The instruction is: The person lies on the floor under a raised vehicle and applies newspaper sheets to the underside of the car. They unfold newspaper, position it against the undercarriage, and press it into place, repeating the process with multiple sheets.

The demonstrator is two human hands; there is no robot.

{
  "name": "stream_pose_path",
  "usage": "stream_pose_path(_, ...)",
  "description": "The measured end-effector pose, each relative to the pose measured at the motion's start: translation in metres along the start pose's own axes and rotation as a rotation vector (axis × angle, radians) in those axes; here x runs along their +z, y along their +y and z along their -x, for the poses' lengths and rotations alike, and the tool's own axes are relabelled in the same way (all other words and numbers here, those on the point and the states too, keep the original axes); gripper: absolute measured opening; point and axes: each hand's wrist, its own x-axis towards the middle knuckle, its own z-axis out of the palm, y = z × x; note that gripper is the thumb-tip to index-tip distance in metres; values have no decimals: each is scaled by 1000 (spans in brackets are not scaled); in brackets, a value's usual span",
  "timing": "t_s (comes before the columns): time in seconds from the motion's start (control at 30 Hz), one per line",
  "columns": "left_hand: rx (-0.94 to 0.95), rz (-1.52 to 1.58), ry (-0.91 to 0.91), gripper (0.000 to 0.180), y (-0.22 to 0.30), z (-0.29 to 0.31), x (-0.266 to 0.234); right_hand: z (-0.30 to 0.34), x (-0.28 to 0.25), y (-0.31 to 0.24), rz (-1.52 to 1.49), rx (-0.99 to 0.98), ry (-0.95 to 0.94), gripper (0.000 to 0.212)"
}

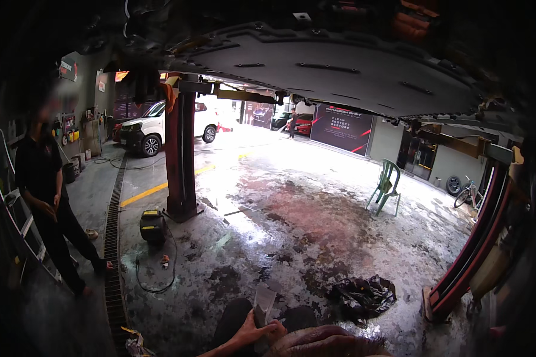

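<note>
Low in the middle, my left hand [247,332] is closed around a flat, greyish, see-through piece [264,299] that looks like a clear plastic packet. It points upward and away from me, between my dark-clothed knees. My right hand [274,330] meets the left one at the lower end of this piece, its fingers pinched together there. The right forearm hides part of that hand, so its exact grip is hard to see. Overhead spans a raised car's dark underbody panel [339,74].
Red lift posts stand left [180,149] and right [467,244]. A crumpled black plastic bag [363,299] lies right of my knees on the wet, stained floor. A black-and-yellow box [153,226] with a cord, a green chair [387,183], a white car [155,131] and a standing person [41,178] are around.
</note>
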Motion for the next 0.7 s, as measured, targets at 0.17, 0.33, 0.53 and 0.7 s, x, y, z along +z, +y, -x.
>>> stream_pose_path(0.17,28,188,119,83,-21,-4,5,-15,-13,2,28,-12,-94,23)
stream_pose_path(0.33,-56,142,314,52,-27,4,-22,-32,-21,-8,13,33,29,25)
stream_pose_path(0.53,107,148,593,49,-96,-15,-76,-46,-45,-77,2,56,198,30)
stream_pose_path(0.7,133,251,574,40,-43,23,-105,-48,-61,-51,-94,148,178,28)
